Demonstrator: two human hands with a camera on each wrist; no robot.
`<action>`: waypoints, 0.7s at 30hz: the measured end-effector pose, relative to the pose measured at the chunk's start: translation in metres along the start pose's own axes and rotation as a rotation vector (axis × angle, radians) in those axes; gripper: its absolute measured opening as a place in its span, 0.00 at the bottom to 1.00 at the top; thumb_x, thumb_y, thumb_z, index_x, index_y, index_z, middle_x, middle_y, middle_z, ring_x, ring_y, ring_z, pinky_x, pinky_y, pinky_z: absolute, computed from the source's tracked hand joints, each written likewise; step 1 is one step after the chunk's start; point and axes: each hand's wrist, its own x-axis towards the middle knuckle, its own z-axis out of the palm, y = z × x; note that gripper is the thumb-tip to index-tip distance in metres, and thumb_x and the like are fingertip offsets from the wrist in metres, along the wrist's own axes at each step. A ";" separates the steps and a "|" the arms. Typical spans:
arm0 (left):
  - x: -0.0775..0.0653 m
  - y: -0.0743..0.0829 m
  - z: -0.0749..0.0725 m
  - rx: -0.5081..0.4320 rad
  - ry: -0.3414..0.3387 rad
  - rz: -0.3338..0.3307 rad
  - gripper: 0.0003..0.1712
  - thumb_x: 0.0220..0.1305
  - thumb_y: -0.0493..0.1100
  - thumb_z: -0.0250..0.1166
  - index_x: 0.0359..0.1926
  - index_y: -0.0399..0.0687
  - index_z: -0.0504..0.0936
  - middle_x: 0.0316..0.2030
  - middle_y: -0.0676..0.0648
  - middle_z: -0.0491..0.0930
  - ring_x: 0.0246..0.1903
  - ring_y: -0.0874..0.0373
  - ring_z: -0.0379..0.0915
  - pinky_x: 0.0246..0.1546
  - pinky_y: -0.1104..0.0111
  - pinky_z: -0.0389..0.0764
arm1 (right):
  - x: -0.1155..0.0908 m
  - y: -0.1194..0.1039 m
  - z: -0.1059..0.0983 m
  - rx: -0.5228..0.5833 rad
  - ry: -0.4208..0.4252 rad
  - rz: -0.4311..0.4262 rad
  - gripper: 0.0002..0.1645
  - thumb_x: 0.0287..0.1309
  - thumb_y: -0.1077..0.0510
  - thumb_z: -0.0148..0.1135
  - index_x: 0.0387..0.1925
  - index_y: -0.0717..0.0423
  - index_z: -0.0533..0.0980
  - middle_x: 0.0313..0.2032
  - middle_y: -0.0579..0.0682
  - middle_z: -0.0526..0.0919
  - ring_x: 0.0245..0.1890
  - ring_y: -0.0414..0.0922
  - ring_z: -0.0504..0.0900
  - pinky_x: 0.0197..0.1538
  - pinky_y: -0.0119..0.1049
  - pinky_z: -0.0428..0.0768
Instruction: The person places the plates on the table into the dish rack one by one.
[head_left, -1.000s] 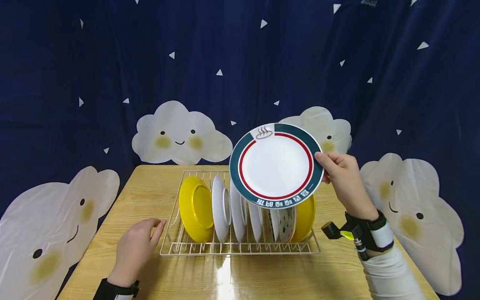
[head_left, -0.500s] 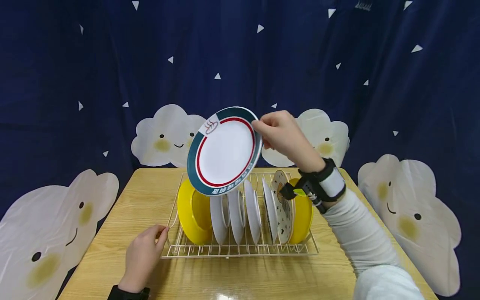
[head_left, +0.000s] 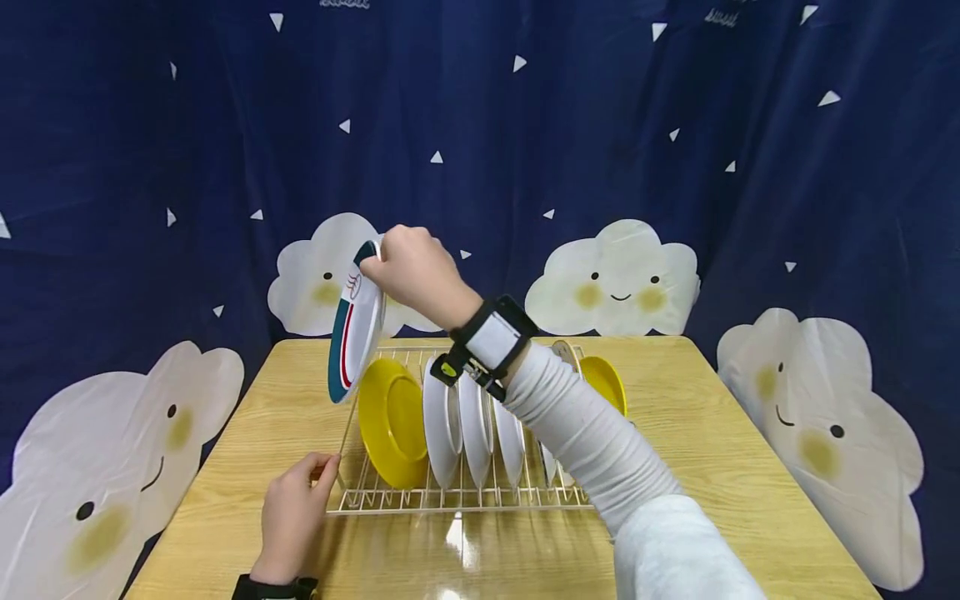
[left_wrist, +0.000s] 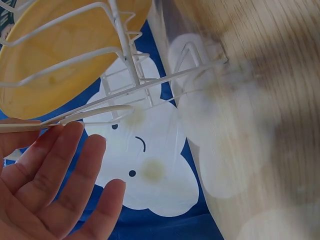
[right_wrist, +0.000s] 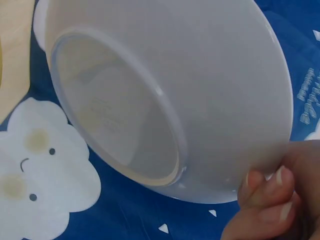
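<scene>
My right hand (head_left: 416, 265) pinches the rim of a white plate (head_left: 365, 321) with a green border and red ring. The plate hangs nearly on edge above the left end of a white wire dish rack (head_left: 450, 508). Its white underside and foot ring fill much of the right wrist view, with fingertips (right_wrist: 277, 182) at the rim. My left hand (head_left: 295, 508) pinches the rack's left side wire between thumb and fingers; the other fingers spread out in the left wrist view. A yellow plate (head_left: 393, 425) stands in the leftmost part of the rack.
Several white plates (head_left: 442, 425) stand upright in the rack, with another yellow plate (head_left: 603, 383) at its right end. My right forearm hides part of that end. The rack is on a wooden table (head_left: 675, 433), before a dark blue curtain (head_left: 480, 108) with cloud shapes.
My right hand has carried the plate leftward across the rack and turned it from facing me to nearly edge-on. My left hand has moved to the rack's left side and taken hold of it.
</scene>
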 end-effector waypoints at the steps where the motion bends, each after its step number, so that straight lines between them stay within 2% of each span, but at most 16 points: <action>1: 0.000 0.000 0.000 -0.002 0.000 -0.005 0.10 0.64 0.44 0.66 0.34 0.41 0.87 0.26 0.44 0.86 0.29 0.46 0.83 0.27 0.56 0.80 | 0.002 -0.003 0.005 -0.022 -0.004 -0.007 0.24 0.61 0.55 0.56 0.12 0.49 0.59 0.13 0.42 0.59 0.12 0.37 0.62 0.15 0.26 0.59; 6: -0.001 0.001 0.001 -0.017 0.017 -0.014 0.10 0.64 0.44 0.66 0.33 0.40 0.87 0.25 0.45 0.86 0.28 0.48 0.82 0.24 0.61 0.78 | 0.008 -0.016 0.026 -0.166 0.010 -0.088 0.24 0.60 0.55 0.56 0.11 0.49 0.59 0.13 0.42 0.58 0.12 0.37 0.60 0.15 0.26 0.57; 12: 0.000 0.000 0.002 -0.032 0.033 -0.033 0.11 0.63 0.44 0.66 0.32 0.40 0.87 0.24 0.45 0.86 0.27 0.50 0.82 0.24 0.64 0.77 | 0.011 -0.027 0.051 -0.307 0.022 -0.133 0.22 0.60 0.56 0.56 0.12 0.48 0.62 0.14 0.43 0.63 0.14 0.38 0.65 0.15 0.27 0.65; 17: 0.000 -0.001 0.003 -0.038 0.042 -0.045 0.10 0.62 0.44 0.67 0.31 0.41 0.87 0.25 0.45 0.86 0.27 0.49 0.82 0.24 0.65 0.76 | 0.011 -0.028 0.070 -0.371 0.031 -0.154 0.17 0.60 0.54 0.58 0.16 0.48 0.69 0.18 0.43 0.70 0.17 0.38 0.71 0.16 0.28 0.70; 21: 0.000 -0.003 0.003 -0.065 0.028 -0.069 0.09 0.61 0.44 0.67 0.30 0.44 0.87 0.26 0.46 0.87 0.28 0.50 0.83 0.25 0.67 0.75 | 0.010 -0.030 0.083 -0.414 0.017 -0.179 0.16 0.60 0.53 0.59 0.18 0.47 0.71 0.16 0.42 0.69 0.17 0.37 0.72 0.15 0.27 0.69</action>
